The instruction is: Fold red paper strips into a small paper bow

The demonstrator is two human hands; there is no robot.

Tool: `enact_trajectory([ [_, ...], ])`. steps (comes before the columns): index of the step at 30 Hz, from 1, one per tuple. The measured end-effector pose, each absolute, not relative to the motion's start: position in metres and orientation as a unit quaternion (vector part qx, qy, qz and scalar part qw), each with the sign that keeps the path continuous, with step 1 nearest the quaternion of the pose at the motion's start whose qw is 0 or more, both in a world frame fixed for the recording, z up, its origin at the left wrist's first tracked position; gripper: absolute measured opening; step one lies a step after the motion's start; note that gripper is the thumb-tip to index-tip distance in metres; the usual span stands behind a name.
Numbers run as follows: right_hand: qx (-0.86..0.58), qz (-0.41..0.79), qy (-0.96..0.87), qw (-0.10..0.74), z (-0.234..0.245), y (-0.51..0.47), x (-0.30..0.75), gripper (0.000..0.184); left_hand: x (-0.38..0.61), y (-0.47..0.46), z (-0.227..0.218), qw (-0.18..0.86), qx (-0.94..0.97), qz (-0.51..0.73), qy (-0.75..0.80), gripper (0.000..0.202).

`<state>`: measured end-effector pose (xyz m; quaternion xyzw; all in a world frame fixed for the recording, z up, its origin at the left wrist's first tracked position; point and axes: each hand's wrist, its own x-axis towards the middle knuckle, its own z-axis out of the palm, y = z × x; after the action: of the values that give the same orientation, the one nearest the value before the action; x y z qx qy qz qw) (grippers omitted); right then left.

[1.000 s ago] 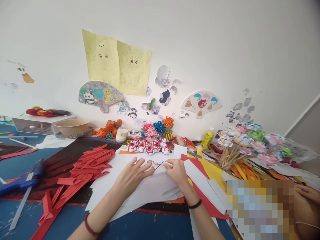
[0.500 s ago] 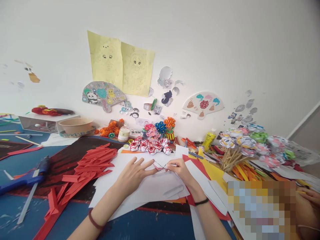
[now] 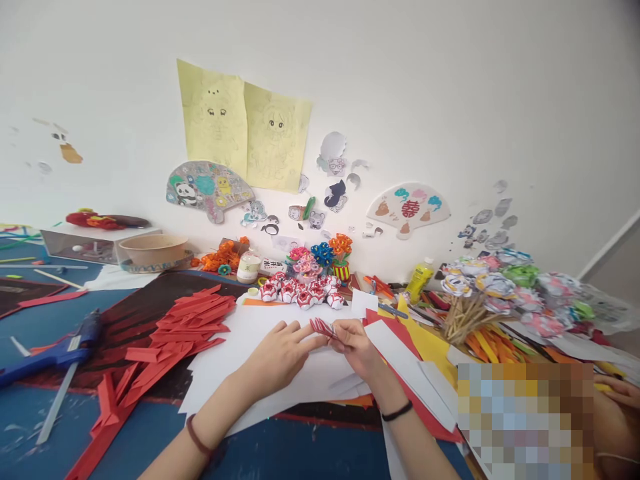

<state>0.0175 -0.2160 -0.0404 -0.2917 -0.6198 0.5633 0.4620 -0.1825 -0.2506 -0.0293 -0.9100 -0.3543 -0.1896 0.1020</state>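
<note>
In front of me my right hand pinches a small bundle of red-and-white folded paper between thumb and fingers. The bundle shows striped layers, and its right end is hidden in the grip. My left hand is closed at the other end, its index finger and thumb pressed against the paper. Both hands are over white paper sheets. Just beyond them sit several finished red-and-white paper flowers. A heap of red folded paper strips lies left of my left hand.
A blue glue gun rests at the left, near a beige bowl. At the right are a bunch of paper flowers on sticks, a yellow bottle and another person's hand. Potted flowers stand against the wall.
The folded paper has turned from lying flat and wide between my hands to an upright, gathered bundle. My left fingers have drawn in from being spread, and my hands are closer together.
</note>
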Motion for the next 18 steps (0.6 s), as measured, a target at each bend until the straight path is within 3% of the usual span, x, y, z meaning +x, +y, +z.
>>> enact_trajectory([
  [9, -0.309, 0.593, -0.538, 0.514, -0.049, -0.219, -0.002, 0.037, -0.181, -0.253, -0.036, -0.243, -0.856, -0.295, -0.349, 0.041],
  [14, -0.358, 0.484, -0.567, 0.562, -0.052, -0.219, -0.003, 0.042, -0.169, -0.258, -0.032, -0.329, -0.808, -0.338, -0.352, 0.03],
  [18, -0.429, 0.345, -0.606, 0.574, -0.053, -0.221, -0.003, 0.04, -0.157, -0.26, -0.029, -0.459, -0.732, -0.38, -0.33, 0.025],
])
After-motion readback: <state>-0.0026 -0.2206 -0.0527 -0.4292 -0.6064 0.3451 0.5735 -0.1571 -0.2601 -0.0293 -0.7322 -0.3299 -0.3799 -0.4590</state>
